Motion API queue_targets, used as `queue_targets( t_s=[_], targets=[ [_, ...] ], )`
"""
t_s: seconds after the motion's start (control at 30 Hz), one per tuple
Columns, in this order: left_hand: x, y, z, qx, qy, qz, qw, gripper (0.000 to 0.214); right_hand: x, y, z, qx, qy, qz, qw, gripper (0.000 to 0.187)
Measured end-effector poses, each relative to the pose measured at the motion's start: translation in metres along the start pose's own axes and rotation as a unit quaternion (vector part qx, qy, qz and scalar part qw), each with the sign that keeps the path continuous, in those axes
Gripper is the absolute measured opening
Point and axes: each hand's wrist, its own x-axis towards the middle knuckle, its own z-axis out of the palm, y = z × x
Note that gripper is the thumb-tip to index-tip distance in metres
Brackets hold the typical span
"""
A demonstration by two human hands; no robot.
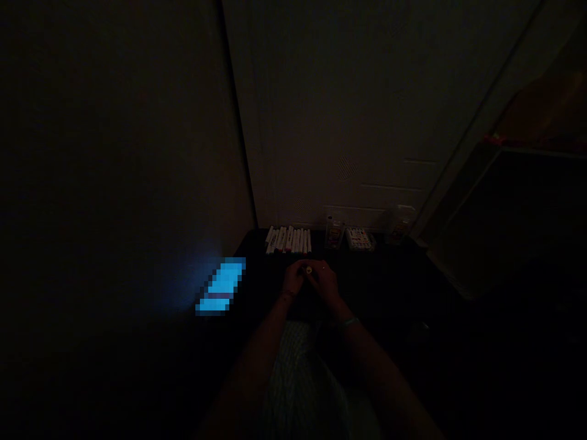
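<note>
With left grip [293, 278] and right grip [326, 281] both pinching a small pale item [309, 269] in near darkness, I judge a fumble could drop it.

Head camera looks steeply down, forward, close.

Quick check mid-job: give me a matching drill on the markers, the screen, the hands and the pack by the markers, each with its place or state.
1 markers
2 screen
3 left hand and right hand
4 pack

A glowing blue, left of the hands
B together at a small pale thing
C in a row by the wall
D right of the markers

Pairs: 1-C, 2-A, 3-B, 4-D
</note>
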Motion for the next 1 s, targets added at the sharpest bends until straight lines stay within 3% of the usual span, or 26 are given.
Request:
queue_targets(
  t_s=[0.27,0.5,0.77,1.0],
  targets=[
    [0.0,0.0,0.0,0.0,0.006,-0.003,1.0,0.032,-0.001,-0.001,0.001,-0.017,0.002,0.032,0.999,0.03],
    [-0.001,0.003,0.0,0.012,0.024,0.015,1.0,0.019,-0.002,-0.003,-0.001,-0.076,-0.013,0.004,0.997,0.026],
    [0.0,0.01,0.0,-0.002,0.0,0.037,0.999,0.03,0.001,-0.005,0.001,-0.091,0.018,-0.01,0.996,0.044],
    [-0.001,0.004,0.0,0.01,0.007,-0.028,1.0,0.03,0.001,-0.008,-0.003,-0.062,0.009,-0.033,0.997,0.044]
  ],
)
